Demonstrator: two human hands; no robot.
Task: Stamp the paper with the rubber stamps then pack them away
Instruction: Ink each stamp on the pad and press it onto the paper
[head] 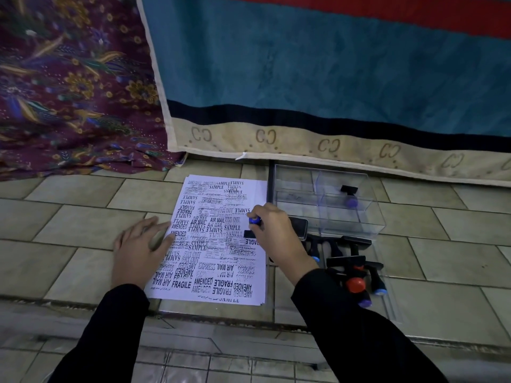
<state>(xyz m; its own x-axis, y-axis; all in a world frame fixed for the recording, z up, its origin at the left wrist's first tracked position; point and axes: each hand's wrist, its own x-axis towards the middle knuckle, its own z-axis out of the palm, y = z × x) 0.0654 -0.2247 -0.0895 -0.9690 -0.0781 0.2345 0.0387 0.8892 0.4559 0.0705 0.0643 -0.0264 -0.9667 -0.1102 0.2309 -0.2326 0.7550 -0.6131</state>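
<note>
**Stamp pressed at the sheet's right edge**

At centre frame the right hand (pixel 272 230) grips a black rubber stamp with a blue knob (pixel 254 220), its base down on the right edge of the white paper sheet crowded with black stamped words (pixel 218 239). The left hand (pixel 141 250) lies flat and released, fingers spread over the sheet's left edge and the grey floor tiles (pixel 69 217). Right of the sheet, a clear plastic box (pixel 351 217) holds one purple-knobbed stamp (pixel 350 195); below it, loose black stamps (pixel 356 269) lie heaped beside a dark ink pad (pixel 299 227).
</note>
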